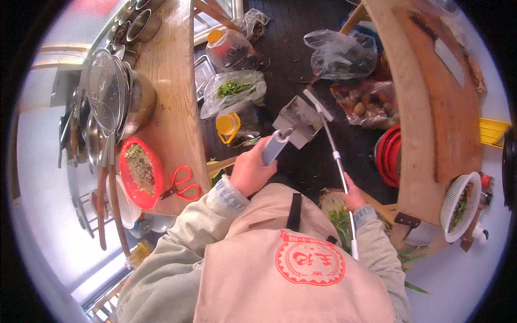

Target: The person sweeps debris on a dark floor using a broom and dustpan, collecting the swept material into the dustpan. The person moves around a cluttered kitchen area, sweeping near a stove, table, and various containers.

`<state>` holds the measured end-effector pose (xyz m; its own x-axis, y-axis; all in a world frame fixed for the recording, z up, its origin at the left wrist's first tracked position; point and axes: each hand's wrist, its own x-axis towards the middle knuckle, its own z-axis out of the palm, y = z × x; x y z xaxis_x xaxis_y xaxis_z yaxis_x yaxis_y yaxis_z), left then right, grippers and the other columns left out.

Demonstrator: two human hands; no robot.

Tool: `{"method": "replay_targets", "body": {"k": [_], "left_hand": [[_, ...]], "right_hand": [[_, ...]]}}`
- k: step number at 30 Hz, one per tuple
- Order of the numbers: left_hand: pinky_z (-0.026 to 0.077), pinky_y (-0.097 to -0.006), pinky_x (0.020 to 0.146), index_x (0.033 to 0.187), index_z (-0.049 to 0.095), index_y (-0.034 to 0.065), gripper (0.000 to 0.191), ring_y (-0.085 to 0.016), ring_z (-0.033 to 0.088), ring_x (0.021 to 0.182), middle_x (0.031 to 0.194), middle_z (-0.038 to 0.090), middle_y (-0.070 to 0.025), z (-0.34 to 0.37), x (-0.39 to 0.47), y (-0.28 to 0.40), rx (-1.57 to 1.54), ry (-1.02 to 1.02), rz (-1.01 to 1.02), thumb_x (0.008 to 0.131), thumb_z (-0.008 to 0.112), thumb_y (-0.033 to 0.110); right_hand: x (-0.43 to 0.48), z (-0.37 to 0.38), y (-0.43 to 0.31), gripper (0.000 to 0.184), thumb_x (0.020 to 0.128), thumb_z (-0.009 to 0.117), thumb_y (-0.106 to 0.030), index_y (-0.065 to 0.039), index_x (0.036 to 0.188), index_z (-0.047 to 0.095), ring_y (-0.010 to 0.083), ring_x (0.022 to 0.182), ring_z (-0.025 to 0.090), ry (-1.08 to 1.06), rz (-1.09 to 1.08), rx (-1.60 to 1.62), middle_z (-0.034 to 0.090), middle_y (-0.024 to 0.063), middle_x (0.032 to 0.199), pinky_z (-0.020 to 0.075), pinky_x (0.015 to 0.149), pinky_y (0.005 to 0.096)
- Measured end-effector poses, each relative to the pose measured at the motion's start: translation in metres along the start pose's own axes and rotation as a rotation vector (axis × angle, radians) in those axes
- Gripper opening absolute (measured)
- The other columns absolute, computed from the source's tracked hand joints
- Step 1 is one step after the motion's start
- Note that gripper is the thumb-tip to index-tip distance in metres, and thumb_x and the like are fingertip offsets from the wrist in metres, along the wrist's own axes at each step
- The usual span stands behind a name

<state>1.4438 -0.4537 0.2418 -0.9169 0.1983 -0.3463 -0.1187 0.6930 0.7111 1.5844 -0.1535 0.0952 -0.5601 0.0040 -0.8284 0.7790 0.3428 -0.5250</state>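
Note:
My left hand (253, 167) grips the thick grey handle (276, 147) of a long-handled dustpan. Its pan (298, 121) lies low on the dark floor beyond that hand, with some debris on it. In my right hand (354, 193) is the slim white pole (332, 143) of a floor broom or squeegee. The pole slants from beside my apron to a narrow pale head (318, 105), which rests near the pan's right edge; contact between them cannot be told.
Left, a wooden table (173, 80) bears a red basket of chopped food (141, 173), scissors (185, 183) and strainers (106, 89). Plastic jugs (230, 127) and a bag of greens (234, 91) line the floor. Right are bagged produce (363, 103), red basins (388, 155) and a wooden counter (416, 121).

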Motion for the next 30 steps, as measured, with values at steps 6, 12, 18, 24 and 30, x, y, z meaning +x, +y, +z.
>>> {"method": "replay_targets", "body": {"k": [6,12,18,24,30], "left_hand": [[0.048,-0.0289,0.047,0.121,0.049,0.0067,0.045,-0.014,0.058,0.048,0.072,0.061,-0.0103,-0.037,-0.006,0.011,-0.314,0.113,-0.227,0.078,0.062,0.009],[0.044,-0.0252,0.043,0.120,0.046,0.0031,0.042,-0.010,0.051,0.047,0.071,0.056,-0.0045,-0.053,0.033,0.012,-0.498,0.194,-0.302,0.081,0.060,0.007],[0.042,-0.0239,0.041,0.117,0.045,0.0032,0.039,-0.008,0.049,0.047,0.070,0.052,-0.0022,-0.067,0.101,0.011,-0.628,0.307,-0.411,0.080,0.059,0.003],[0.039,-0.0215,0.040,0.112,0.044,0.0023,0.034,-0.007,0.046,0.047,0.073,0.050,-0.0015,-0.089,0.150,0.014,-0.795,0.362,-0.443,0.081,0.057,0.003],[0.042,-0.0228,0.042,0.126,0.039,0.0061,0.049,-0.008,0.048,0.050,0.079,0.051,-0.0019,-0.076,0.189,0.018,-0.797,0.307,-0.473,0.081,0.059,0.003]], "right_hand": [[0.006,-0.011,-0.050,0.074,0.079,0.049,0.002,-0.016,0.146,0.024,0.0136,0.038,0.047,-0.081,-0.065,0.114,0.059,0.0118,0.081,0.0426,0.037,0.0290],[0.110,-0.030,-0.135,0.079,0.078,0.051,0.001,-0.017,0.147,0.019,0.0121,0.035,0.046,-0.130,-0.157,0.159,0.049,0.0035,0.053,0.0377,0.032,0.0280],[0.257,-0.060,-0.241,0.069,0.086,0.056,-0.007,-0.011,0.146,0.022,0.0158,0.053,0.049,-0.082,-0.135,-0.037,0.058,0.0124,0.088,0.0449,0.048,0.0320],[0.337,-0.045,-0.263,0.070,0.087,0.054,-0.009,-0.010,0.147,0.016,0.0166,0.045,0.048,-0.067,-0.056,-0.135,0.057,0.0142,0.089,0.0437,0.042,0.0326],[0.291,-0.053,-0.240,0.074,0.087,0.052,-0.005,-0.016,0.148,0.012,0.0145,0.038,0.046,-0.229,0.082,-0.091,0.049,0.0060,0.061,0.0401,0.034,0.0312]]}}
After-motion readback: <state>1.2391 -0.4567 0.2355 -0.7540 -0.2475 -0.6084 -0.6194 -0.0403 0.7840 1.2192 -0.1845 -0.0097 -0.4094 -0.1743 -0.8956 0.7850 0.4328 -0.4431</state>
